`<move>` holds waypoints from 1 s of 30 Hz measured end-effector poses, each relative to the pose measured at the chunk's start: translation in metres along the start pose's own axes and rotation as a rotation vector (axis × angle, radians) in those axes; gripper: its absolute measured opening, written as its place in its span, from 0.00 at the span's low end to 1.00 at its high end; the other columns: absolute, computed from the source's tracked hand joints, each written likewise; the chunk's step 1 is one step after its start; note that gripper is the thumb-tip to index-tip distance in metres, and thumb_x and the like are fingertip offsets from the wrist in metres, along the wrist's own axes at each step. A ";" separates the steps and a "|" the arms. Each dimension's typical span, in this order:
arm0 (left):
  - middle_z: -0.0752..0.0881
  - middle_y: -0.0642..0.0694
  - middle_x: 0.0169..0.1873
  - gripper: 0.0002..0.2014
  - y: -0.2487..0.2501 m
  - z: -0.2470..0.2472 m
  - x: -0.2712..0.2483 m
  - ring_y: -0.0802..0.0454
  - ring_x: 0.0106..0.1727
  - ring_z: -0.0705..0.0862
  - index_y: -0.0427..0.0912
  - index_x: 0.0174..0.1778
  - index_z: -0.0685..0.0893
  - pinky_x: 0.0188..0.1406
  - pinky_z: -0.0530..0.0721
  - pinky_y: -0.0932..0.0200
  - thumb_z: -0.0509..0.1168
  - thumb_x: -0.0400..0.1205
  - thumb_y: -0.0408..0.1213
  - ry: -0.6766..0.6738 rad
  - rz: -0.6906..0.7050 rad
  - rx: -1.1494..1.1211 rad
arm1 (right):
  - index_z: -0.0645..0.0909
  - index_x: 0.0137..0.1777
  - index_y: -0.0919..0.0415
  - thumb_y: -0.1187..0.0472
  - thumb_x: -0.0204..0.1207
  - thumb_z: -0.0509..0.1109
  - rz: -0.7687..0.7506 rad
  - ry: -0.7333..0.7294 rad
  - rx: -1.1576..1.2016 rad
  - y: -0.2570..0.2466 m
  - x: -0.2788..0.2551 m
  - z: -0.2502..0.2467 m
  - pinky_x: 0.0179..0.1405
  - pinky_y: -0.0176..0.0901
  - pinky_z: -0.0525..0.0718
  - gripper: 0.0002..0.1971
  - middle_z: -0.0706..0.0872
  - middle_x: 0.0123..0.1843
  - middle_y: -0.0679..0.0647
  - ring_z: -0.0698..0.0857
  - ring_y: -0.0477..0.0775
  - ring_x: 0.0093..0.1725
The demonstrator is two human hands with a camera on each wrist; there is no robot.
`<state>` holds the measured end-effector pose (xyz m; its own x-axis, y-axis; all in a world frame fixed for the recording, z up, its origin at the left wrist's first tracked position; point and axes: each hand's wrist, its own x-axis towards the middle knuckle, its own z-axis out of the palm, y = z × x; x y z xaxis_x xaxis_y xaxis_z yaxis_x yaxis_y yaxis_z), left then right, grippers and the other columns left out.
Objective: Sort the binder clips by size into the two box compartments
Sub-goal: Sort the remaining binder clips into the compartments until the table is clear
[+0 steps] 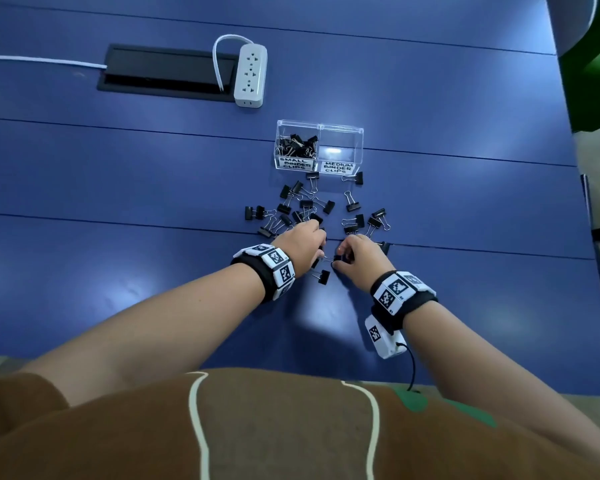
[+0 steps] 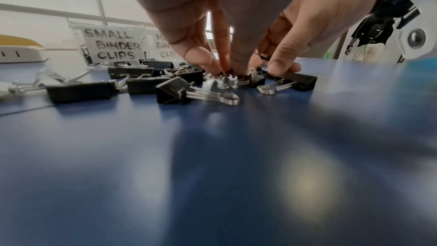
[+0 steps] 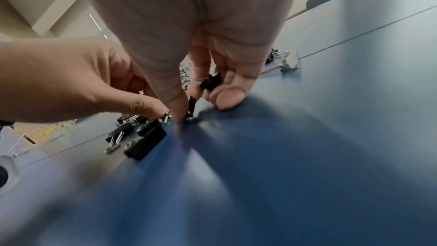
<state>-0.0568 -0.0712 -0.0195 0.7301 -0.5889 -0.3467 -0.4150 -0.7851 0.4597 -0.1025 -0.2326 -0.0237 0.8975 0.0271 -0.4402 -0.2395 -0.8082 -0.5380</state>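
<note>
A clear two-compartment box stands past the pile. Its left half, labelled small, holds several black clips; the half labelled medium holds none. Loose black binder clips lie scattered on the blue table in front of it. My left hand reaches down with its fingertips gathered on a clip at the pile's near edge. My right hand meets it there, pinching a black clip, with another clip tucked under its curled fingers.
A white power strip and a black cable hatch lie at the far left. One clip lies just nearer than the hands. The table's right edge runs beside a green chair.
</note>
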 end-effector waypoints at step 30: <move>0.79 0.40 0.52 0.09 -0.052 -0.129 0.074 0.40 0.51 0.82 0.43 0.53 0.80 0.49 0.78 0.54 0.59 0.81 0.30 0.367 -0.221 -0.133 | 0.84 0.51 0.57 0.68 0.75 0.62 -0.100 0.273 0.175 -0.080 0.100 -0.068 0.48 0.36 0.80 0.10 0.86 0.45 0.51 0.80 0.47 0.42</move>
<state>0.0893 -0.0492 0.0361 0.9475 -0.2842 -0.1465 -0.1718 -0.8389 0.5165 0.0320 -0.2058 0.0241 0.9801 -0.0771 -0.1829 -0.1843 -0.6956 -0.6944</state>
